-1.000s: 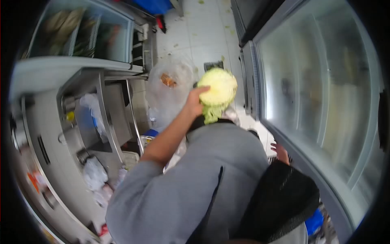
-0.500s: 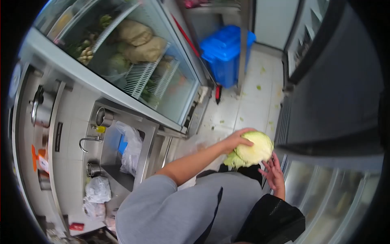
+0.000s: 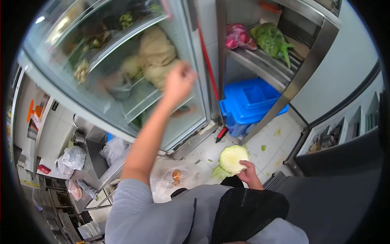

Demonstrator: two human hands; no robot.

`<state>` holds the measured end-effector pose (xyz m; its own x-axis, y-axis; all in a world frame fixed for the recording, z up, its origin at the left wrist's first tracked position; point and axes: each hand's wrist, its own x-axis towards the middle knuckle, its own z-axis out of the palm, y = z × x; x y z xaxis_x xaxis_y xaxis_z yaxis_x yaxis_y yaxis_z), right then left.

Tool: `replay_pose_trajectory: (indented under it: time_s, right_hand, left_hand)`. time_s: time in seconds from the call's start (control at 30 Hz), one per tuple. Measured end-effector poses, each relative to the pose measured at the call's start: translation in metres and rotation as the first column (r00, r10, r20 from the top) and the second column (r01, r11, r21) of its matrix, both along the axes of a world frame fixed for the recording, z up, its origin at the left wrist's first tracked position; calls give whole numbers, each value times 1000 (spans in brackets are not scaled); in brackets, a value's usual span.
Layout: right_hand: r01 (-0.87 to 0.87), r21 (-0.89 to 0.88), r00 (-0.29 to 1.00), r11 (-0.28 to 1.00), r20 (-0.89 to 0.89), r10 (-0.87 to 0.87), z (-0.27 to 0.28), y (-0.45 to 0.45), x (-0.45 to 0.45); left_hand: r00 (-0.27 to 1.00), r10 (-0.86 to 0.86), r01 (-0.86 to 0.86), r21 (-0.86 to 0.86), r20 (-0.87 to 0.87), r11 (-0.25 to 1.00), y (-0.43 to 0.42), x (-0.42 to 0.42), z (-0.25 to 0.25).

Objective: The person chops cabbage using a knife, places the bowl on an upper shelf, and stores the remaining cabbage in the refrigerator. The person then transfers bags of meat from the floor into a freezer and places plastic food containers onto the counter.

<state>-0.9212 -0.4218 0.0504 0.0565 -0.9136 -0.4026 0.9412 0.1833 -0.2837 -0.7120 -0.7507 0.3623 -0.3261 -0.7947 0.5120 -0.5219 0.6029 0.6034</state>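
Observation:
My right hand [image 3: 248, 174] grips a cut cabbage [image 3: 233, 159] by its right side, thumb over the pale flat face. A loose green leaf hangs at the cabbage's lower left. My left arm reaches up to the glass-fronted fridge [image 3: 118, 134]. In front of the glass, near the right frame, my left hand [image 3: 178, 83] is curled into a loose fist. Motion blurs it somewhat, and I see nothing in its fingers. Behind the glass, tan wrapped bundles [image 3: 157, 49] sit on a wire shelf, close to that hand in view.
A blue lidded bin [image 3: 254, 101] stands under a metal rack [image 3: 280, 81] with bagged red onions [image 3: 239, 37] and leafy greens [image 3: 270, 38]. Leaf scraps litter the tiled floor [image 3: 276, 148]. A clear plastic bag [image 3: 162, 173] lies below my left arm. The sink [image 3: 95, 154] is at left.
My left hand has let go of the cabbage and moved up and left to the fridge glass. My right hand has taken the cabbage. The view has turned, showing more of the rack.

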Motion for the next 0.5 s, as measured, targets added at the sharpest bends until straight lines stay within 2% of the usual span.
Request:
replay_pose_trajectory:
  time_s: [0.03, 0.07, 0.1, 0.17, 0.2, 0.23, 0.27, 0.3, 0.33, 0.37, 0.43, 0.47, 0.5]
  right_hand:
    - [-129, 29, 992, 991, 18, 129, -4, -16, -24]
    - [-262, 58, 965, 963, 38, 260, -6, -28, -45]
    - [-285, 64, 958, 956, 32, 284, -4, -39, -66]
    - [-449, 192, 865, 873, -151, 478, 1, -61, -104]
    - [-506, 204, 826, 838, -163, 539, -9, -72, -122]
    - [-572, 209, 778, 793, -168, 606, -11, -80, -138]
    - [-592, 207, 759, 779, -179, 626, -12, -89, -151]
    - [-605, 207, 745, 768, -193, 639, -13, -94, -163]
    - [-625, 229, 720, 747, -201, 664, -22, -100, -172]
    - [-655, 233, 689, 719, -207, 695, -23, -106, -178]
    - [-600, 361, 726, 714, -130, 675, -29, -107, -193]
    - [-623, 320, 722, 713, -113, 682, -40, -111, -201]
    - [-633, 315, 712, 707, -121, 692, -45, -117, -209]
  left_hand:
    - [994, 47, -68, -213, -103, 975, -38, -14, 30]
    - [983, 168, -184, -406, -75, 895, -61, -29, 71]
    - [975, 154, -214, -495, -160, 842, -76, -46, 107]
    - [939, 280, -339, -413, -199, 845, -88, -87, 151]
    - [891, 445, -422, -534, -92, 733, -105, -108, 154]
    - [850, 501, -480, -626, -161, 614, -105, -126, 151]
    - [827, 494, -539, -623, -266, 567, -127, -131, 144]
    - [823, 465, -535, -723, -328, 438, -134, -132, 140]
    - [804, 520, -572, -613, -288, 545, -126, -135, 139]
    - [798, 548, -601, -390, -251, 698, -104, -140, 154]
    - [804, 585, -594, -188, -105, 782, -89, -139, 168]
    - [779, 615, -626, -178, -122, 759, -90, -138, 160]
    - [773, 608, -632, -317, -181, 708, -96, -138, 148]
